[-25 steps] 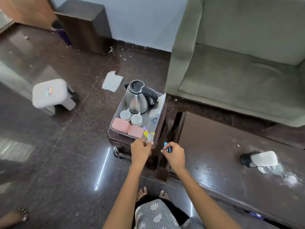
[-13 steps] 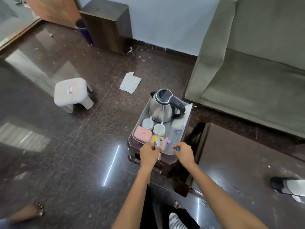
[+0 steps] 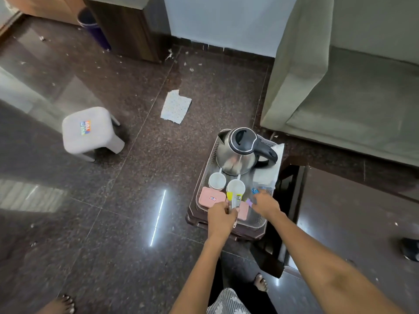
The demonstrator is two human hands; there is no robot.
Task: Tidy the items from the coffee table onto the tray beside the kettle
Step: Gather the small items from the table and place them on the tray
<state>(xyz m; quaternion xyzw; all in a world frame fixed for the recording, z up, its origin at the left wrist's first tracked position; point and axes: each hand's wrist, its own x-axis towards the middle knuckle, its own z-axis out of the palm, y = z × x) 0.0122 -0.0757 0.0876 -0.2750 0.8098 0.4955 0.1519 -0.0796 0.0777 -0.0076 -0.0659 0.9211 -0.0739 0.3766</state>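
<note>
Both hands over the tray (image 3: pixel 205 177): left hand (image 3: pixel 221 215) clenches upright nail clippers (image 3: pixel 237 201). Right hand (image 3: pixel 265 203) pinches a small blue item (image 3: pixel 255 190), nearer the bare right-hand patch beside the kettle (image 3: pixel 238 152)

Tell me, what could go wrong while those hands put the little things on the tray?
1. The left hand grips a bunch of small things at once, a nail clipper among them; one might slip out and fall to the floor.
2. The two cups stand right behind the hands, so a bump could tip one.
3. The tray is already crowded by the kettle and pink boxes, leaving little room.
</note>
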